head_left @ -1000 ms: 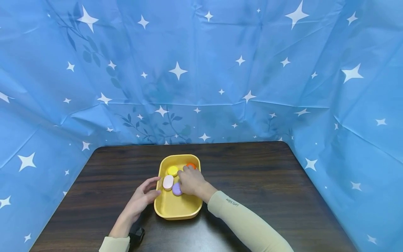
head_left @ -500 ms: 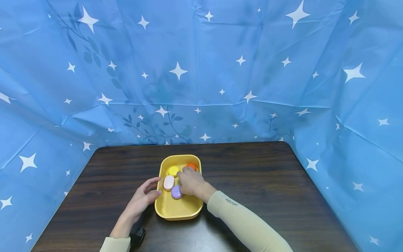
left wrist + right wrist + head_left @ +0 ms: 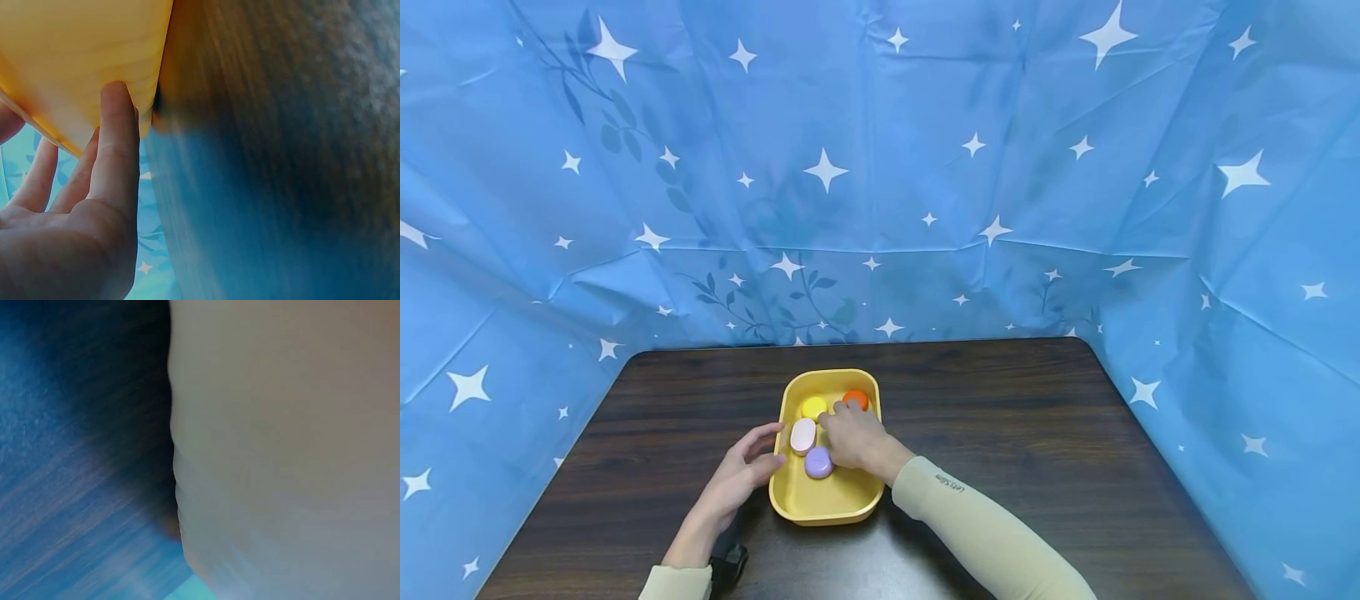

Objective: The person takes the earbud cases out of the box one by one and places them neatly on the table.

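Note:
A yellow tray (image 3: 820,500) with rounded corners stands on the dark table. In it lie a yellow round piece (image 3: 813,407), an orange round piece (image 3: 856,399), a pale pink oval piece (image 3: 802,437) and a purple round piece (image 3: 818,463). My left hand (image 3: 739,471) touches the tray's left side, and the left wrist view shows fairly straight fingers (image 3: 115,147) against its outer wall. My right hand (image 3: 856,437) reaches down into the tray, right of the pink and purple pieces. Its fingertips are mostly hidden, so whether it holds something cannot be seen.
The dark wooden table (image 3: 1000,417) extends to both sides of the tray. A blue curtain (image 3: 880,167) with white stars hangs behind and beside it. Mostly a pale sleeve (image 3: 281,450) fills the right wrist view.
The purple piece has shifted slightly toward me and left, and more of it shows. My right hand has moved slightly left, uncovering more of the orange piece. My left hand stays at the tray.

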A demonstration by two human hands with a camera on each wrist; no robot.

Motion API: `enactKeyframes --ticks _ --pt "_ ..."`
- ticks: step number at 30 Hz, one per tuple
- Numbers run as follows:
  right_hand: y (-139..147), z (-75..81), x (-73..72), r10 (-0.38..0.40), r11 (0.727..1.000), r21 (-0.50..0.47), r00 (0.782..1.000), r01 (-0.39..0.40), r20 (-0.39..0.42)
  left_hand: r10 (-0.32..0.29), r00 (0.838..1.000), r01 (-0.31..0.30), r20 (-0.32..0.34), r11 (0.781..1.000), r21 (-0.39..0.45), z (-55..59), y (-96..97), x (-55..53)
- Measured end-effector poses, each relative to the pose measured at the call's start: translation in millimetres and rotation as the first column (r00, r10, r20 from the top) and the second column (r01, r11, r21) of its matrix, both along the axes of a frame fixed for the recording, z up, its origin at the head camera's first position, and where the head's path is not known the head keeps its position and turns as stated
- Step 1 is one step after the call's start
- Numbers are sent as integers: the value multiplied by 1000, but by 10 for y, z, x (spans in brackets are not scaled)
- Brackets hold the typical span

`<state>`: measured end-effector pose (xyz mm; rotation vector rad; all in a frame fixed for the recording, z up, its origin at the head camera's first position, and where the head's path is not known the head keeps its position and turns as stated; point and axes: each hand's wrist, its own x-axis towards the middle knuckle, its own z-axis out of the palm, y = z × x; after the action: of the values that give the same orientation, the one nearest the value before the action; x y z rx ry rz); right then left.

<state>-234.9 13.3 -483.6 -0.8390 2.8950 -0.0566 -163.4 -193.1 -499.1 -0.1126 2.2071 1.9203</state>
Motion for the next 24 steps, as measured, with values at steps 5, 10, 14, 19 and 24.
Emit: enactKeyframes --ticks 5,10,14,19,24 --pt "3 13 9 30 1000 6 999 -30 -30 0 1000 0 3 1000 -4 7 1 2" --pt "21 52 4 53 998 -34 997 -55 -64 -1 1000 1 10 1000 -2 11 -3 3" --pt "51 96 14 58 996 -66 996 -63 -74 -4 1000 4 11 1000 -4 11 -3 5" --pt "95 120 25 60 992 -101 994 -69 -91 -5 1000 5 12 1000 -4 16 -5 5" --pt "127 155 51 70 990 -114 991 -83 -112 -4 1000 4 15 1000 -6 15 -9 7"
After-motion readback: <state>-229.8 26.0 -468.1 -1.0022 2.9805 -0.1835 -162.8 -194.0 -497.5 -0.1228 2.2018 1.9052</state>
